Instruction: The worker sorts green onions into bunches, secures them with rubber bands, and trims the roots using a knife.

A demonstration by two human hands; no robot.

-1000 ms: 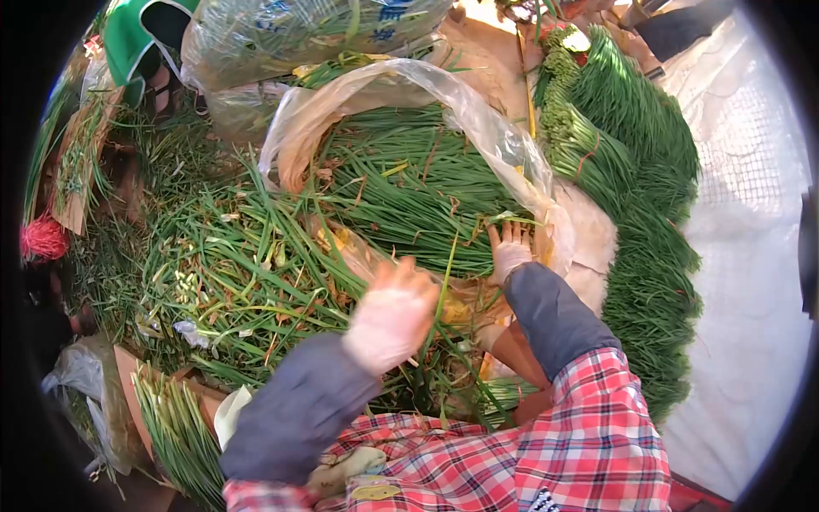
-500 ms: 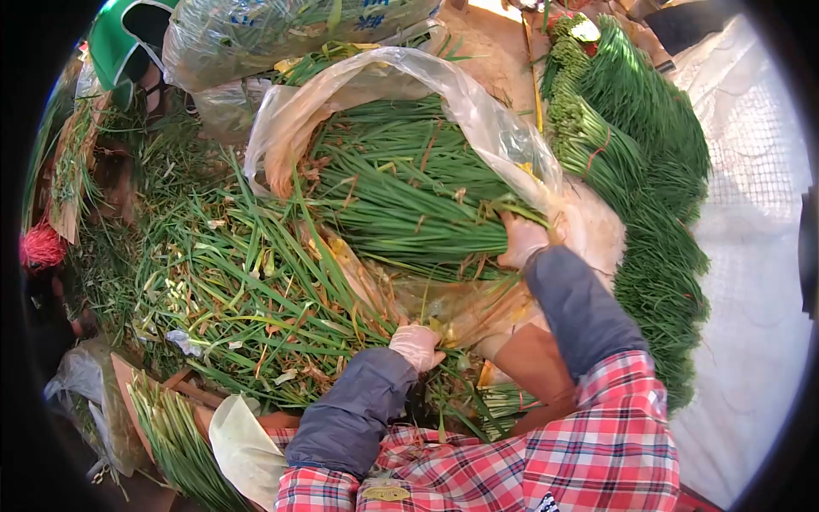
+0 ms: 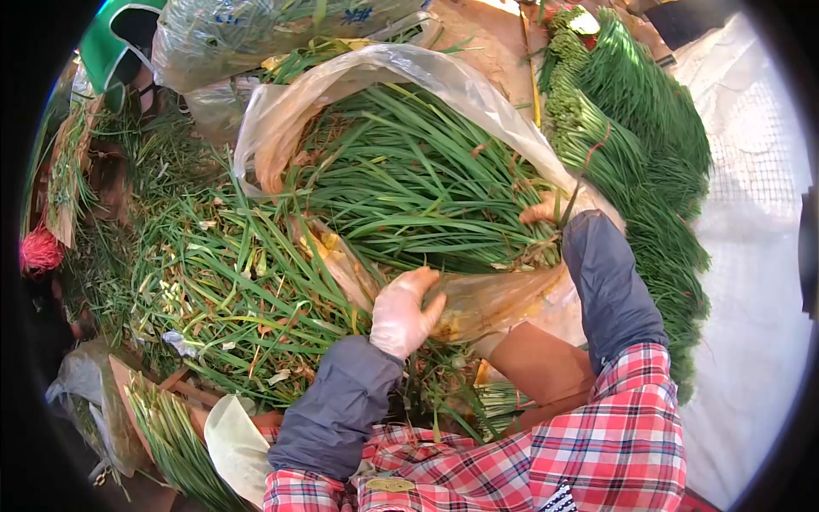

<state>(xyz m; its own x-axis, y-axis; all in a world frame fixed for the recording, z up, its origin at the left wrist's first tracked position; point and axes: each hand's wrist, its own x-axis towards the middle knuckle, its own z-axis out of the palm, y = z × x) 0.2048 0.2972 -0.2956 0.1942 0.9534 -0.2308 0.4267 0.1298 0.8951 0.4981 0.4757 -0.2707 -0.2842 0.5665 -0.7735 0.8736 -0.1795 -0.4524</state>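
Note:
A large clear plastic bag [image 3: 401, 61] lies open, its rim folded round a thick heap of long green Chinese chives [image 3: 409, 179]. At the heap's right end, my gloved right hand [image 3: 539, 211] is closed on the stem ends of some chives, with part of the hand hidden among them. My gloved left hand [image 3: 404, 314] is at the bag's near edge, thumb apart from the fingers, holding nothing. Loose chive leaves and trimmings [image 3: 247, 290] lie in a pile left of the bag.
Tied chive bundles [image 3: 648, 196] are stacked along the right, beside a white sheet [image 3: 751, 282]. A full plastic sack [image 3: 281, 38] stands at the back. More chives [image 3: 175, 435] lie at lower left, and pink twine [image 3: 41, 250] hangs at far left.
My left hand has risen from the leaf pile toward the bag's edge and opened. My right hand has shifted up and right, and the chives in the bag lie more spread out.

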